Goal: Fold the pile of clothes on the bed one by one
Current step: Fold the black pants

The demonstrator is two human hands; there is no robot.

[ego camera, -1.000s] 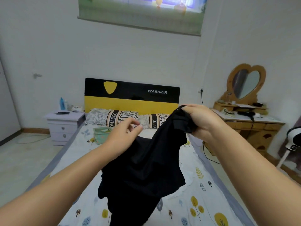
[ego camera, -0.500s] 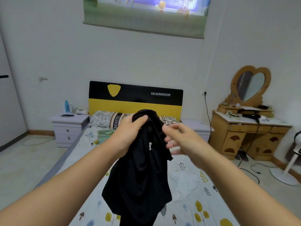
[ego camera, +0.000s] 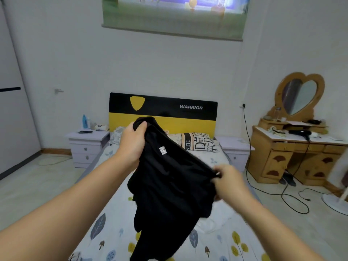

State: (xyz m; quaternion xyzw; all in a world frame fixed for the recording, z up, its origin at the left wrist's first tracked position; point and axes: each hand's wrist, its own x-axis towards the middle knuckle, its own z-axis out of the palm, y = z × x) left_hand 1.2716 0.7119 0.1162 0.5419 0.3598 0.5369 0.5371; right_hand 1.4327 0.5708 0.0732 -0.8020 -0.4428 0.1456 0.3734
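Note:
A black garment (ego camera: 169, 194) with a small white label hangs in the air over the bed (ego camera: 216, 245). My left hand (ego camera: 132, 143) grips its top edge, raised in front of the headboard. Lower and to the right, my right hand (ego camera: 227, 180) pinches another part of the same edge, stretching the cloth between the two hands. The rest of the garment droops down toward the leaf-patterned sheet. A white piece of clothing (ego camera: 214, 222) lies on the sheet, partly hidden behind the black one.
Pillows (ego camera: 195, 144) lie at the black and yellow headboard (ego camera: 163, 112). White nightstands (ego camera: 87, 146) flank the bed. A wooden dresser (ego camera: 295, 157) with a heart mirror stands at the right; cables (ego camera: 288, 196) run over the floor beside it.
My right hand let go of the bunched top, moved down and right, and took hold of the edge, spreading the garment. My left hand stays at the top.

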